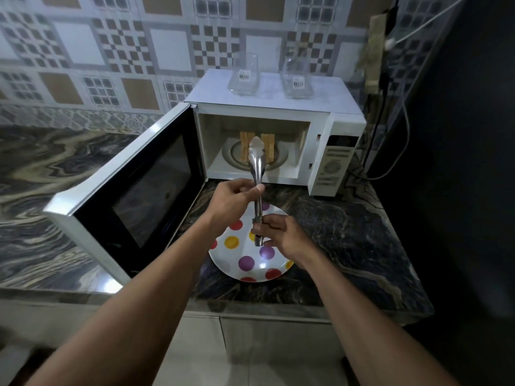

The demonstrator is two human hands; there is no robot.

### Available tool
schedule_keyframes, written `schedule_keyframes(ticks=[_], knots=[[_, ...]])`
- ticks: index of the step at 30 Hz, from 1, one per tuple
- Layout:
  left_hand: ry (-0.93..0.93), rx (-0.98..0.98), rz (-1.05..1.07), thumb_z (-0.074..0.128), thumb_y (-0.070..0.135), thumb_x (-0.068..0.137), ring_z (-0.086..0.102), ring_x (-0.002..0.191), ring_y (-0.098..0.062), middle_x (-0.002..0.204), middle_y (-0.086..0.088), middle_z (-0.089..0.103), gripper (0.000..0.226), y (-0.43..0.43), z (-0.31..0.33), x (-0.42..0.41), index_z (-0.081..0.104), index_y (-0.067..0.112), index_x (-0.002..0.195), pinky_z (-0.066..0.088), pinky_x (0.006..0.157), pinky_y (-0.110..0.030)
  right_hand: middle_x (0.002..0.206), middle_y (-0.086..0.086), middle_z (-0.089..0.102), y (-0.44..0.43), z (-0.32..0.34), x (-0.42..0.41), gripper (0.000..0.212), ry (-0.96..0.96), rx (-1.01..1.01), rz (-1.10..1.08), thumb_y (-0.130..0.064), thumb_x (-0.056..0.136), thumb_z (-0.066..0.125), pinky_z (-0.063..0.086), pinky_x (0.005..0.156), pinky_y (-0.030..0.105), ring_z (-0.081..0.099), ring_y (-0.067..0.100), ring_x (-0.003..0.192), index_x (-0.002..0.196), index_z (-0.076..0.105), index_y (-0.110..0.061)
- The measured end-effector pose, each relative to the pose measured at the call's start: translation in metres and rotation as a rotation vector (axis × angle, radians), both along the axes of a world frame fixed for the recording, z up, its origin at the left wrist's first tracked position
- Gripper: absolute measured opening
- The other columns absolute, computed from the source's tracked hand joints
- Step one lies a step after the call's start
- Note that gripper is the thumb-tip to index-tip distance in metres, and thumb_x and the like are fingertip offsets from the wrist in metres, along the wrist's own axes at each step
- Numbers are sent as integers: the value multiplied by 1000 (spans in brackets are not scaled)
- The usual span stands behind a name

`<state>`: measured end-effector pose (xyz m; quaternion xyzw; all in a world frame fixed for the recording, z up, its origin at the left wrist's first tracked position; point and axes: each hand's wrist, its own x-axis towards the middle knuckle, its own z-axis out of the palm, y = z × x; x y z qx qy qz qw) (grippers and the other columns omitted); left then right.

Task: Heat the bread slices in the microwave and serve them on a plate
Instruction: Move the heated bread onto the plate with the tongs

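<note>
Steel tongs (257, 168) held in both hands. Left hand (237, 197): fingers curled round the middle of the shaft, thumb tip on top. Right hand (278, 236): fingers pinch the handle end, just above the plate (250, 267). Tong arms lie together with the tips closed, pointing into the open microwave (274, 103). Cannot tell whether the tips touch anything.

2 bread slices (244, 149) sit side by side on the glass turntable (281, 158) inside the cavity, directly behind the tong tips.

Plate: white with red, yellow and purple dots, on the dark marbled counter (334, 232) in front of the microwave. Microwave door (133, 196) swung fully out to the left.

2 clear glass containers (245, 75) with barcode stickers stand on top of the microwave. Patterned tiles (111, 51) behind. Cables (373, 140) hang at right.
</note>
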<state>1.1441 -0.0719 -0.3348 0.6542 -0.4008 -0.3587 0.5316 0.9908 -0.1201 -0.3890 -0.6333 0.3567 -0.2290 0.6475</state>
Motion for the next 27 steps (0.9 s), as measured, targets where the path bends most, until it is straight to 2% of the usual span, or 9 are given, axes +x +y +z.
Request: schedule_keyframes(ticks=[3, 7, 11, 13, 15, 19, 21, 24, 27], knots=[[13, -12, -35, 74, 30, 91, 74, 92, -15, 102, -15, 75, 17, -1, 9, 0, 77, 16, 100, 55, 91, -28, 92, 9, 72, 0, 8, 0, 28, -9, 9, 2, -17, 91, 72, 54, 69, 30, 68, 20, 83, 114, 67, -3], [48, -48, -49, 72, 22, 93, 73, 88, -17, 100, -20, 73, 10, -3, 17, -3, 77, 15, 97, 57, 77, -17, 105, 6, 70, -1, 18, 6, 32, 31, -60, -31, -44, 98, 59, 60, 73, 36, 70, 23, 95, 125, 59, -28], [96, -54, -107, 70, 22, 94, 71, 84, -18, 96, -23, 70, 17, -6, 18, -2, 75, 10, 105, 54, 71, -15, 93, -3, 72, -1, 27, 10, 17, 81, -158, -71, -46, 97, 57, 57, 88, 51, 69, 19, 94, 100, 66, -32], [120, -66, -125, 70, 24, 95, 71, 84, -19, 96, -17, 70, 20, -5, 16, 1, 75, 9, 107, 55, 72, -18, 90, 2, 72, 2, 32, 12, 17, 91, -159, -100, -36, 100, 56, 58, 83, 44, 69, 21, 90, 102, 65, -22], [122, -78, -125, 67, 28, 96, 74, 88, -18, 99, -9, 76, 23, -2, 10, 8, 74, 11, 110, 55, 76, -22, 87, 11, 66, 4, 34, 15, 25, 79, -137, -137, -28, 103, 54, 54, 66, 35, 65, 24, 83, 110, 61, -5], [-199, 6, 37, 58, 37, 101, 69, 101, -15, 105, 1, 74, 32, 13, -28, 26, 70, 13, 117, 52, 83, -21, 78, 3, 66, -1, 30, 14, 28, 164, -205, -240, -37, 100, 56, 50, 53, 26, 66, 16, 70, 96, 60, -9], [-442, 44, 87, 56, 36, 101, 63, 109, -21, 117, -5, 70, 31, 26, -59, 39, 67, 15, 121, 49, 89, -25, 75, 2, 67, -11, 24, 12, 31, 231, -253, -304, -48, 96, 57, 52, 56, 31, 66, 14, 65, 89, 57, -18], [-641, 125, 41, 49, 55, 93, 51, 130, -29, 140, -9, 57, 57, 41, -108, 59, 53, 23, 140, 40, 111, -40, 79, 5, 64, -24, 13, 11, 38, 324, -322, -385, -62, 88, 54, 50, 62, 39, 63, 24, 70, 82, 51, -25], [-739, 227, 70, 31, 73, 89, 40, 139, -34, 152, -14, 42, 82, 44, -147, 65, 34, 21, 153, 33, 117, -47, 87, 2, 60, -35, 5, 12, 33, 419, -363, -445, -53, 96, 53, 39, 62, 31, 59, 22, 79, 89, 52, -20]])
